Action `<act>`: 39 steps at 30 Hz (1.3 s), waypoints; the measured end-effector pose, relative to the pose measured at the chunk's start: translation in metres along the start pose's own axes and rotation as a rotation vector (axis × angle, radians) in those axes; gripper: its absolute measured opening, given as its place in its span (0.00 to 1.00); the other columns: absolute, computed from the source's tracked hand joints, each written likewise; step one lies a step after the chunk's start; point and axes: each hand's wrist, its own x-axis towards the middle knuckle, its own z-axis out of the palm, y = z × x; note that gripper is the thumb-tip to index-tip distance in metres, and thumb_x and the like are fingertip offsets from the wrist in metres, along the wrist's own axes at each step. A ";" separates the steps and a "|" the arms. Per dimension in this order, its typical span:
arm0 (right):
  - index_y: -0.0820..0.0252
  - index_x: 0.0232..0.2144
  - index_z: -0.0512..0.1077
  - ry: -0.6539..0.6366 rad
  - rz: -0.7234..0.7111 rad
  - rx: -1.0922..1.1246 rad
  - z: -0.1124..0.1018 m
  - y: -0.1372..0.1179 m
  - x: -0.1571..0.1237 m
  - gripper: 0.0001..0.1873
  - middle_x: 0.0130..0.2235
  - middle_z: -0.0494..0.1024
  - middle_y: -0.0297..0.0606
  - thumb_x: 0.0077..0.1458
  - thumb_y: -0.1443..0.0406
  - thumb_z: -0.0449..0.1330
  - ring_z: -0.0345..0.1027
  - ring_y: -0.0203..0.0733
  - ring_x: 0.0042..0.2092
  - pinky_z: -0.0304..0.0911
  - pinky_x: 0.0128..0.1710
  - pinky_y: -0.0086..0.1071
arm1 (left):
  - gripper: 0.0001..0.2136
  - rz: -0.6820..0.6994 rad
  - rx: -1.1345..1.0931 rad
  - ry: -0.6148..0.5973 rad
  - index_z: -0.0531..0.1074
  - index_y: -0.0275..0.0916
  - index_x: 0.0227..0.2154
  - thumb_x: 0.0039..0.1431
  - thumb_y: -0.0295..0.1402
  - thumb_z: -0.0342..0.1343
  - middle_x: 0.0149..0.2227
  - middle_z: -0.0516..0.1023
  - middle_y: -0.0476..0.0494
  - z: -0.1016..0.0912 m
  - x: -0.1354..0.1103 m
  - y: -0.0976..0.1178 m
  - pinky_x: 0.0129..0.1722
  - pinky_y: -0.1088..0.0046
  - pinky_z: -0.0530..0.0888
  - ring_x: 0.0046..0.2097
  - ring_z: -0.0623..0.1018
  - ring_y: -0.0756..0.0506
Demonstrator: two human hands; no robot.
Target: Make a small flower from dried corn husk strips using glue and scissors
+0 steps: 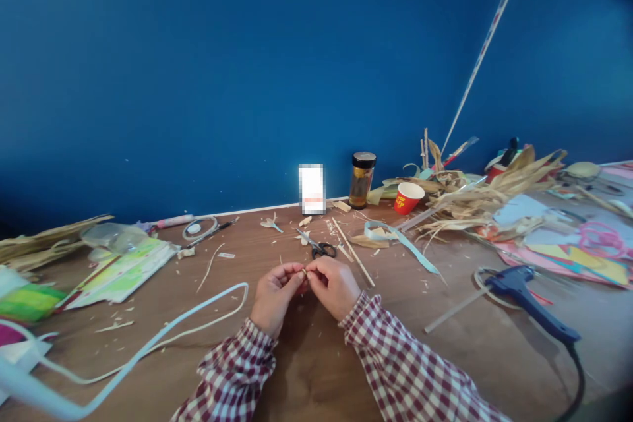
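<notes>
Maroon-and-white checked cloth point(410, 369) covers two forearms; the left hand point(275, 297) and right hand point(336, 287) meet, fingertips pinched on one tiny pale piece point(304, 273) over the brown table point(306, 382), well short of its far edge; its material is too small to tell. Just beyond lie one pair of black-handled scissors point(323, 250) and a straight, slender stick point(359, 262). By the far edge stand one dark-lidded, see-through jar point(361, 186) and one red paper cup point(408, 202), beside dry, ribbed husks point(519, 176). Toward the table's right edge rests one blue plastic glue gun point(537, 306).
</notes>
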 end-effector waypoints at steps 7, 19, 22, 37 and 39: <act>0.58 0.28 0.69 0.030 0.019 0.000 0.000 0.002 0.001 0.07 0.29 0.71 0.36 0.50 0.70 0.51 0.63 0.37 0.31 0.57 0.31 0.29 | 0.15 -0.023 -0.005 -0.025 0.72 0.33 0.34 0.39 0.32 0.62 0.28 0.78 0.44 0.000 0.001 0.001 0.34 0.72 0.73 0.30 0.76 0.48; 0.58 0.28 0.68 0.054 0.042 0.000 -0.004 0.003 0.002 0.06 0.27 0.70 0.35 0.49 0.70 0.51 0.62 0.37 0.29 0.56 0.28 0.28 | 0.17 0.103 0.236 -0.003 0.70 0.35 0.38 0.43 0.34 0.59 0.30 0.78 0.42 -0.003 0.000 0.004 0.31 0.73 0.74 0.32 0.77 0.46; 0.58 0.28 0.68 0.065 0.048 0.010 -0.005 0.004 0.002 0.06 0.28 0.70 0.35 0.49 0.70 0.51 0.62 0.37 0.29 0.56 0.28 0.28 | 0.16 0.139 0.261 0.018 0.70 0.35 0.37 0.44 0.34 0.58 0.29 0.78 0.43 -0.003 0.000 0.005 0.32 0.73 0.74 0.32 0.77 0.47; 0.60 0.30 0.67 0.082 -0.003 -0.011 -0.007 0.002 0.002 0.07 0.29 0.69 0.35 0.51 0.70 0.49 0.61 0.35 0.29 0.57 0.29 0.27 | 0.12 0.321 0.562 -0.029 0.73 0.35 0.35 0.47 0.35 0.55 0.28 0.75 0.45 -0.008 0.003 0.001 0.26 0.75 0.70 0.27 0.73 0.50; 0.60 0.30 0.67 0.068 -0.023 -0.016 -0.007 0.001 0.001 0.07 0.29 0.69 0.35 0.51 0.70 0.50 0.61 0.35 0.29 0.58 0.29 0.27 | 0.11 0.430 0.688 -0.030 0.74 0.37 0.34 0.48 0.35 0.54 0.24 0.72 0.47 -0.009 0.002 0.001 0.24 0.76 0.68 0.25 0.69 0.51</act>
